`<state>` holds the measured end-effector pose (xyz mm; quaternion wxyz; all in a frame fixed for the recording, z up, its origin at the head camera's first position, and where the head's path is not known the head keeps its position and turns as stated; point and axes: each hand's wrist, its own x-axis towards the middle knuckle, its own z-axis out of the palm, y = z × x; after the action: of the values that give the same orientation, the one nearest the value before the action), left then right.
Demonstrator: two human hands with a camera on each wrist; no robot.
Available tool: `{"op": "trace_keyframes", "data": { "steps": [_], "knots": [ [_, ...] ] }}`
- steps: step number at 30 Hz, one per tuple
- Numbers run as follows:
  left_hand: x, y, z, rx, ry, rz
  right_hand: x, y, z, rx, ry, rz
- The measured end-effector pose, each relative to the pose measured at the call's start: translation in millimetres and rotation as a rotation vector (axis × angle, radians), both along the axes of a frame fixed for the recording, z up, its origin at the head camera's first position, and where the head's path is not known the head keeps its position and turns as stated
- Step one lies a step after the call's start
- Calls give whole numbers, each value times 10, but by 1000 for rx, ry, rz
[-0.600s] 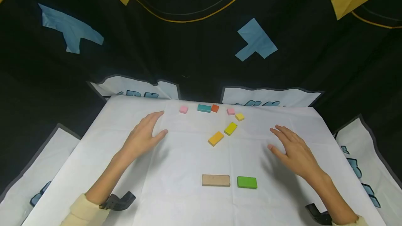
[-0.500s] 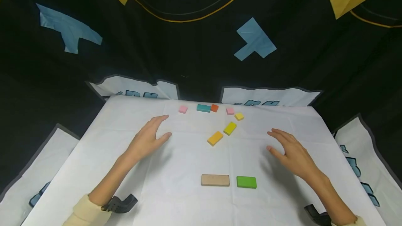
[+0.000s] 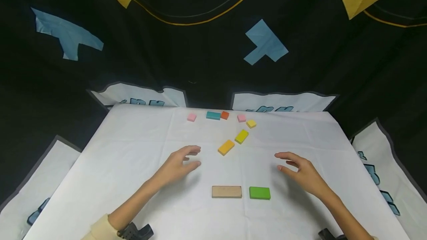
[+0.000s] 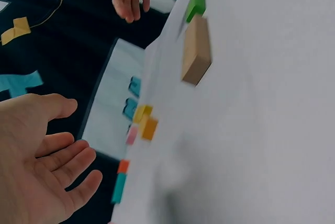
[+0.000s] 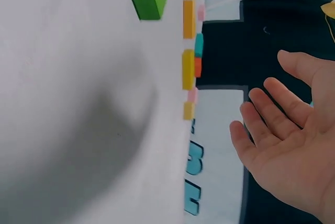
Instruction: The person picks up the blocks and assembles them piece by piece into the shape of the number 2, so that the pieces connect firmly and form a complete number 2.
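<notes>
My left hand [image 3: 178,165] hovers over the white table, its fingers relaxed and slightly bent, holding nothing. Across from it my right hand [image 3: 303,173] hovers too, also with loose fingers and nothing in them. Between and a little below the hands lie a tan wooden block [image 3: 227,192] and, just right of it, a green block [image 3: 260,193]. The green block is nearest to my right hand. In the left wrist view the palm [image 4: 36,161] shows bare, as does the right palm [image 5: 293,150] in the right wrist view.
Farther back lie an orange-yellow block [image 3: 226,147], a yellow block [image 3: 241,136], a small pale yellow block [image 3: 251,123], two pink blocks, a teal block [image 3: 213,115] and a red-orange block [image 3: 225,115]. A black curtain [image 3: 207,55] hangs behind the white table [image 3: 186,217].
Both hands have come nearer to the table's front, the left also moving right toward the middle. Their fingers are somewhat more bent. The blocks lie as before; the view has shifted slightly.
</notes>
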<state>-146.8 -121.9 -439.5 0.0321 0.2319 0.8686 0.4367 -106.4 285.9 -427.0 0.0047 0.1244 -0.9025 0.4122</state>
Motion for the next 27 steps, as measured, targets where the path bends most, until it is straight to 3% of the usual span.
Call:
{"op": "trace_keyframes", "data": {
  "steps": [6, 13, 19, 27],
  "knots": [
    [93, 145, -112, 69, -126, -113, 59, -42, -132, -174, -119, 69],
    [172, 298, -214, 115, -188, -191, 104, -76, -286, -261, -338, 102],
    [240, 390, -310, 116, -255, -211, 132, -95, -372, -258, -369, 143],
    [314, 453, -422, 85, -236, -219, 138, -129, -434, -193, -380, 197]
  ]
}}
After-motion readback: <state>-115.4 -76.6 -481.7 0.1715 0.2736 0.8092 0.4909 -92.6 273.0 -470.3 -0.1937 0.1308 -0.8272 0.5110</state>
